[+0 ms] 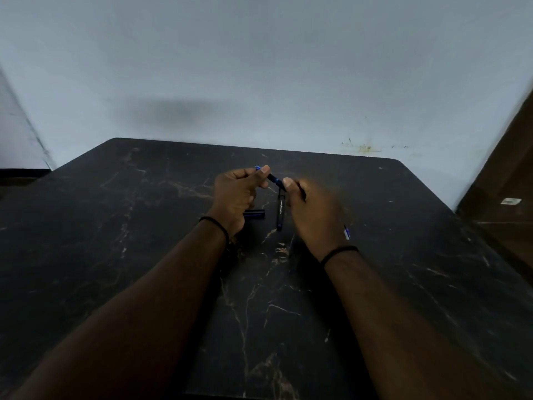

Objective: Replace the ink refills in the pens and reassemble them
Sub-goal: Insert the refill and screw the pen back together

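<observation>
We see both forearms reach to twelve o'clock over the black marbled table (144,226); left hand (235,197) and right hand (313,212) pinch one slim black-and-blue pen (274,179) between fingertips.

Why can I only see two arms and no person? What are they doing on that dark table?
The camera sits on the person's head and looks down, so you see only their own arms. The left hand and the right hand together hold a black and blue pen above a black marbled table. On the table lie a black pen piece with writing, a short black and blue piece, and a small blue and white piece peeking from behind the right wrist. The right hand looks blurred.
</observation>
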Demonstrator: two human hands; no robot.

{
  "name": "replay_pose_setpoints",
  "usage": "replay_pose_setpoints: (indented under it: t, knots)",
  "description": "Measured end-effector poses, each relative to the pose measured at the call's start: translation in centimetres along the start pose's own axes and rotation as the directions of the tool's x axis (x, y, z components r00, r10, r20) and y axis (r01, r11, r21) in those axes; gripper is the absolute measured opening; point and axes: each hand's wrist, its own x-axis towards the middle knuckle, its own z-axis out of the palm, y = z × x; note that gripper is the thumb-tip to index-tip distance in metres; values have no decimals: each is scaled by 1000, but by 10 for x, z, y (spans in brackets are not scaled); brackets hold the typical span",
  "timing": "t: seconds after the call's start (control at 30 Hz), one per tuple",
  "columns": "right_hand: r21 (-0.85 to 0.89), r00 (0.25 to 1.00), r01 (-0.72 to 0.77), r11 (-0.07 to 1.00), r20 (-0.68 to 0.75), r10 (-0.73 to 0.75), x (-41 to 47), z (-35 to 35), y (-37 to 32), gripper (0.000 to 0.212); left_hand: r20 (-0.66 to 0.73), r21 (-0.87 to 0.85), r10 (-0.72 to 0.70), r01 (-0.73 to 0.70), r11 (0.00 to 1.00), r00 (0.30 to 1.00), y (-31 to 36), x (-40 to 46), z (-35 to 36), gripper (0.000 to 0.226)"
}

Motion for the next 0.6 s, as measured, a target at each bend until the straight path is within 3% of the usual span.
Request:
replay_pose_setpoints:
  t: [0.07, 0.13, 0.2, 0.3, 0.53, 0.6]
  knots:
    - [95, 1000, -25, 995, 5, 25, 1, 1, 1, 17, 4, -6, -1, 1, 1000, 1000, -1, 0, 0, 21]
    - [130, 999, -26, 991, -15, 28, 1, 3, 3, 18, 6, -9, 1, -1, 1000, 1000, -1, 0, 0, 21]
    - [103, 1000, -10, 995, -12, 12, 1, 4, 6, 16, 11, -18, 2, -2, 1000, 1000, -1, 0, -1, 18]
    - [8, 1000, 9, 1000, 18, -9, 1, 5, 6, 38, 9, -28, 1, -1, 1000, 1000, -2, 3, -3, 18]
    - [82, 1000, 3, 997, 4, -3, 1, 6, 9, 14, 21, -35, 6, -6, 999, 1000, -7, 8, -4, 27]
    - [43, 1000, 18, 999, 19, -19, 2, 7, 10, 26, 23, -40, 7, -6, 999, 1000, -7, 8, -5, 27]
